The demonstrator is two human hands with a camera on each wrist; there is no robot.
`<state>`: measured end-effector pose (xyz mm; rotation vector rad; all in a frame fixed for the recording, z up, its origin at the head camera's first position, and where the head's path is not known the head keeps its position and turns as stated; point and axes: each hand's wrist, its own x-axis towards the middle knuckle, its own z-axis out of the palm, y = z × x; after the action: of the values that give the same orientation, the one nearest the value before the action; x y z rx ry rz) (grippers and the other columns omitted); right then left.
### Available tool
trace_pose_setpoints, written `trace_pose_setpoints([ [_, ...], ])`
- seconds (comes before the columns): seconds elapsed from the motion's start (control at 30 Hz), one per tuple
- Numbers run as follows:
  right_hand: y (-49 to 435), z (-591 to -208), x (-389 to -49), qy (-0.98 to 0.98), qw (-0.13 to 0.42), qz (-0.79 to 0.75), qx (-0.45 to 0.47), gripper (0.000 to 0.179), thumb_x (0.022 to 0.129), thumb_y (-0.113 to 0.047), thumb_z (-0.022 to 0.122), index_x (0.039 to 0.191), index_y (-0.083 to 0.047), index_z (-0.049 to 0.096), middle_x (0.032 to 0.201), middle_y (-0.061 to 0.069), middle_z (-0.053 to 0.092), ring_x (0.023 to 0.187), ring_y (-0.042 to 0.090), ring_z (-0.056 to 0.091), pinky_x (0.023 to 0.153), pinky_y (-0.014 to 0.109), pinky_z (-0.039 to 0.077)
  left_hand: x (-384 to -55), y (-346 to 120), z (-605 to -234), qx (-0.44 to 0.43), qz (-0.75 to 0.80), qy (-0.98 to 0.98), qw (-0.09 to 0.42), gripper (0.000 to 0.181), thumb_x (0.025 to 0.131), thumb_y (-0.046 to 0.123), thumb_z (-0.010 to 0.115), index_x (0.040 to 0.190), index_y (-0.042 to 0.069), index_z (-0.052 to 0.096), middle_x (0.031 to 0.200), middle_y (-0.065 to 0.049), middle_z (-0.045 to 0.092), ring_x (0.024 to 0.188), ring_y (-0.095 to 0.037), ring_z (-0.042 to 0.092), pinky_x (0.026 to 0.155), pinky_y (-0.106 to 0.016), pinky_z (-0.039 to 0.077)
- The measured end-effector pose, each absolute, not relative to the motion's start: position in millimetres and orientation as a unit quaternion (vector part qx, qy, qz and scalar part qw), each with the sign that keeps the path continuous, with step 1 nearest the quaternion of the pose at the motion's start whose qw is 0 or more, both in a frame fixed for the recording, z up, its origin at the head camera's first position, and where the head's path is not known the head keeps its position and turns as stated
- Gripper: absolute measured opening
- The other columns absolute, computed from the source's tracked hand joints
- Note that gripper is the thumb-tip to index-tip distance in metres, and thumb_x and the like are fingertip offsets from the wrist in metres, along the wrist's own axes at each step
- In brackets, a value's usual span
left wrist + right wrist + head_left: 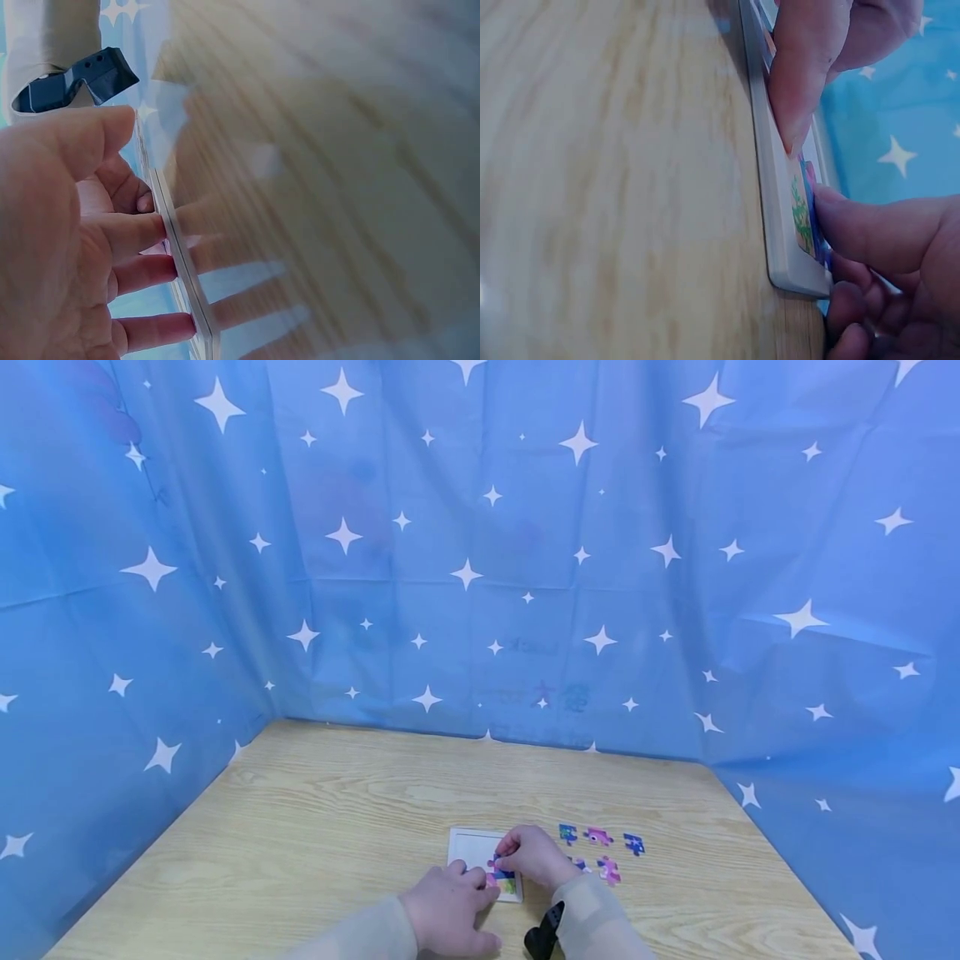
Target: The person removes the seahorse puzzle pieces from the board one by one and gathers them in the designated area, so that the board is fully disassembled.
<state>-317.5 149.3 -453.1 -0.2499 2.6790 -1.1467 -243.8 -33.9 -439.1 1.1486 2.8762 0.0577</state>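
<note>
A white puzzle tray (468,842) lies on the table, with colourful jigsaw pieces (508,885) in its near right corner. My right hand (536,855) reaches over the tray's right side. Its thumb and fingers pinch a small blue and pink puzzle piece (492,863), partly hidden by the fingertips. In the right wrist view the thumb (862,225) lies against the pieces near the tray's rim. My left hand (448,906) rests at the tray's near left side. Its extended fingers (146,274) touch the tray edge (187,277) in the left wrist view.
Several loose puzzle pieces (598,837) lie on the wooden table (330,827) to the right of the tray. A black wrist device (544,932) sits by the right cuff. Blue curtains (465,543) with white stars hang behind the table and at its sides.
</note>
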Motion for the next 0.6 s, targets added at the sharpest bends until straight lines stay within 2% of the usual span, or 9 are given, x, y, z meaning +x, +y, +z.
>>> trace_pose_setpoints([
  [0.3, 146.8, -447.3, -316.2, 0.913, 0.122, -0.380, -0.086, 0.013, 0.079, -0.005, 0.075, 0.086, -0.009, 0.065, 0.082, 0.002, 0.059, 0.078, 0.017, 0.053, 0.074, 0.036, 0.043, -242.7, -31.7, -439.1, 0.357, 0.022, 0.933, 0.030, 0.065, 0.082, 0.065, 0.054, 0.136, 0.027, 0.057, 0.114, 0.010, 0.053, 0.088, -0.011, 0.045, 0.065, -0.029, 0.042],
  [0.6, 147.8, -449.2, -314.3, 0.913, 0.108, -0.383, -0.095, 0.014, 0.080, -0.006, 0.075, 0.087, -0.010, 0.064, 0.082, 0.002, 0.056, 0.077, 0.019, 0.050, 0.070, 0.034, 0.041, -241.1, -30.6, -437.9, 0.354, 0.017, 0.935, 0.027, 0.064, 0.082, 0.063, 0.055, 0.135, 0.027, 0.057, 0.113, 0.011, 0.052, 0.088, -0.011, 0.044, 0.063, -0.028, 0.041],
])
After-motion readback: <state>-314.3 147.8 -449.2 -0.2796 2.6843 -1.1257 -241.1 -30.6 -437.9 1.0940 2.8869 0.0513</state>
